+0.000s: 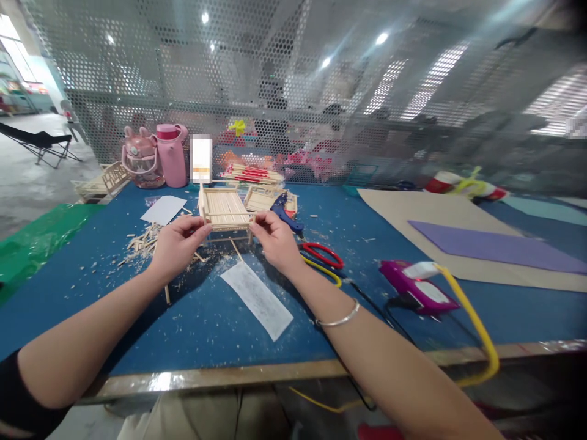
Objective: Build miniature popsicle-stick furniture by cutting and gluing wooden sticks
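Observation:
A small model bed or bench made of pale wooden sticks (224, 205) stands between my hands, its slatted top facing up. The fingers of my left hand (178, 247) pinch its near left corner. At the near right corner, my right hand (277, 241) closes thumb and fingers on the frame. Just right of it lies a blue glue gun (288, 215), partly behind my right hand. A second stick piece (261, 200) rests behind the model. Broken stick scraps (145, 241) are scattered beside my left hand, and a white paper strip (257, 300) lies in front of the model.
Red and yellow handles (324, 253) and a magenta device (417, 287) with a yellow cord lie to the right. Beyond are a purple sheet (495, 244) and beige board (389, 208). A pink bottle (173, 156) and red-tipped sticks (254, 174) stand before the perforated metal screen (321, 91).

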